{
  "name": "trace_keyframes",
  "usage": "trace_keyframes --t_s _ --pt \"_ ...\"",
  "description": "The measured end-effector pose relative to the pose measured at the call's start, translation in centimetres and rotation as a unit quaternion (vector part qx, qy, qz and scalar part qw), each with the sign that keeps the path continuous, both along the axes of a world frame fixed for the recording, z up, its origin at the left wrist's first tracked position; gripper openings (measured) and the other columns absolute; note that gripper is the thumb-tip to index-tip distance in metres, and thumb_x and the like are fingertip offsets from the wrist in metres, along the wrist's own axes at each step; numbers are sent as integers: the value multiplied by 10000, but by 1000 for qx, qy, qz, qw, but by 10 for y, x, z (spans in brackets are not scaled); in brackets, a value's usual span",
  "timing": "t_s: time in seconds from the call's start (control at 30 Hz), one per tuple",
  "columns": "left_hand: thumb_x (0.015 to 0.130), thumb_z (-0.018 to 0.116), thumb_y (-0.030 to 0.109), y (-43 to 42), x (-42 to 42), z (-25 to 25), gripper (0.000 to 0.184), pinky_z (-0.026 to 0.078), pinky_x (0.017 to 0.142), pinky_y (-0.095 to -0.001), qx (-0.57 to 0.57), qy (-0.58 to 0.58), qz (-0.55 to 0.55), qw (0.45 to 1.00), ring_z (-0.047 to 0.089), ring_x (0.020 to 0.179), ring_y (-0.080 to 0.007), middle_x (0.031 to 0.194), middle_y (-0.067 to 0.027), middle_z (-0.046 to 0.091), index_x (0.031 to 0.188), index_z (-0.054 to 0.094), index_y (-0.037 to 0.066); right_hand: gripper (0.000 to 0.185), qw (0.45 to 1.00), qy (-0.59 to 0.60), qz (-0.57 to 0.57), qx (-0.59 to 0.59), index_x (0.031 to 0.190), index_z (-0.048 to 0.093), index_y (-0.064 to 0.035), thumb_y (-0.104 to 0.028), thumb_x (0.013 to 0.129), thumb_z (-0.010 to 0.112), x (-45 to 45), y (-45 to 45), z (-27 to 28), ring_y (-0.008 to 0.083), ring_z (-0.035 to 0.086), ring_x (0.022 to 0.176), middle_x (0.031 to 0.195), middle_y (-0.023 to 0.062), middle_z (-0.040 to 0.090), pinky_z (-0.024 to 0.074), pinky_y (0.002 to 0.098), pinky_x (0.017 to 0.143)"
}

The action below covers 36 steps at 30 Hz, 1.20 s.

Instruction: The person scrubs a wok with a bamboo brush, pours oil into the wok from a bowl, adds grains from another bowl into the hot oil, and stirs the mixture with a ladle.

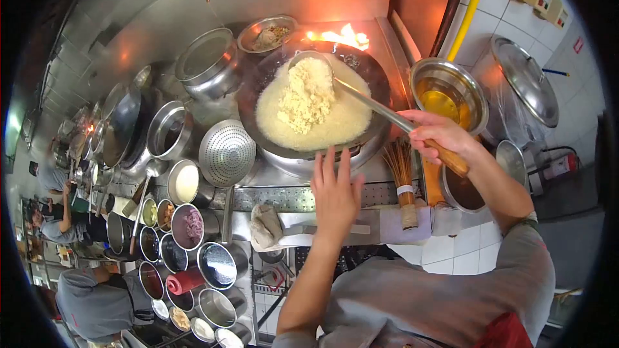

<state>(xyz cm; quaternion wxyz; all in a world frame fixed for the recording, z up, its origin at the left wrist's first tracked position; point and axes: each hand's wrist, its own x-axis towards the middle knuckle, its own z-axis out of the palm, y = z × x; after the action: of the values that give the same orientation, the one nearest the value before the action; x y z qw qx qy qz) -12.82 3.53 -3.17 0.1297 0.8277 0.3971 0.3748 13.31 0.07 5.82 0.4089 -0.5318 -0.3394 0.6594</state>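
My right hand (440, 136) is closed around the wooden-ended handle of a long metal ladle (374, 104). The ladle's bowl, over the wok, is heaped with pale yellow, finely chopped food (306, 93). Beneath it, the dark wok (250, 100) holds a foaming, pale yellow liquid (354, 116). Flames rise behind the wok's far rim. Fingers apart and holding nothing, my left hand (336, 190) is by the wok's near rim and its small handle; whether it touches the rim I cannot tell. Between my hands, a bamboo brush (405, 187) stands by the stove edge.
A perforated skimmer (227, 153) lies left of the wok. To the right is a metal bowl of yellow oil (445, 100). Several ingredient pots, one with purple slices (192, 225), stand at lower left beside a folded cloth (265, 226). Several people in grey work farther left.
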Motion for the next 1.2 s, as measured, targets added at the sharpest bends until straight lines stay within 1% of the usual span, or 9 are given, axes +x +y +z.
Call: trace_keyframes --t_s 0.07,0.13,0.2,0.27,0.43,0.7,1.03,1.13,1.2 --pt "921 676 176 -43 -47 -7 397 446 1009 -453 -164 -24 -103 981 551 1210 -396 1215 -211 625 1291 601 53 596 999 -49 10 5 1505 372 -88 -70 936 550 -5 -9 15 62 487 477 741 -8 530 425 227 401" --pt "964 627 250 -78 -109 -45 356 472 989 -413 -507 -11 -215 835 634 1125 -347 1163 -198 675 1253 647 43 636 992 -128 16 4 1523 354 -88 -32 921 552 -13 -18 28 66 488 463 745 -2 541 438 233 410" --pt "980 582 332 -97 -145 -143 397 500 955 -459 -560 121 -211 792 688 1018 -342 1035 -185 711 1205 642 10 678 981 -192 4 1 1539 339 -98 6 905 554 -25 -29 31 65 488 453 748 2 548 446 237 415" --pt "983 551 406 -114 -154 -298 434 502 951 -445 -549 58 -158 819 684 1023 -334 1090 -169 705 1158 661 24 721 968 -249 -7 -5 1553 326 -117 43 888 555 -35 -40 33 62 488 446 751 3 550 450 239 417" --pt "980 554 400 -98 -101 -411 427 493 963 -436 -562 -28 -1 826 666 1058 -344 1120 -180 696 1159 668 29 777 863 -498 33 82 1538 388 -168 62 833 619 -60 -81 41 129 572 612 860 13 636 474 258 611" --pt "976 560 390 -87 -84 -412 416 477 983 -423 -558 -75 40 826 637 1115 -361 1167 -197 680 1161 679 37 753 795 -598 77 72 1480 466 -179 30 779 645 -74 -109 36 326 682 671 1096 191 705 553 373 659" --pt "970 567 377 -99 -101 -399 403 459 1007 -406 -473 -132 -146 859 601 1186 -382 1225 -219 661 1164 693 47 769 730 -664 142 76 1518 398 -214 -51 799 614 -59 -82 -22 392 659 697 810 182 670 539 498 675" --pt "955 580 347 -92 -143 -223 344 486 939 -446 -465 154 -322 810 646 1058 -365 1156 -179 672 1135 687 74 745 726 -669 133 92 1519 394 -218 -60 817 591 -48 -73 -36 391 665 726 842 191 673 540 507 693" --pt "917 677 222 -78 -135 -99 256 479 968 -429 -544 113 -207 805 638 1063 -388 1053 -213 690 1139 701 96 737 726 -666 129 115 1520 390 -220 -56 825 576 -42 -69 -44 393 667 751 870 200 674 541 510 706"
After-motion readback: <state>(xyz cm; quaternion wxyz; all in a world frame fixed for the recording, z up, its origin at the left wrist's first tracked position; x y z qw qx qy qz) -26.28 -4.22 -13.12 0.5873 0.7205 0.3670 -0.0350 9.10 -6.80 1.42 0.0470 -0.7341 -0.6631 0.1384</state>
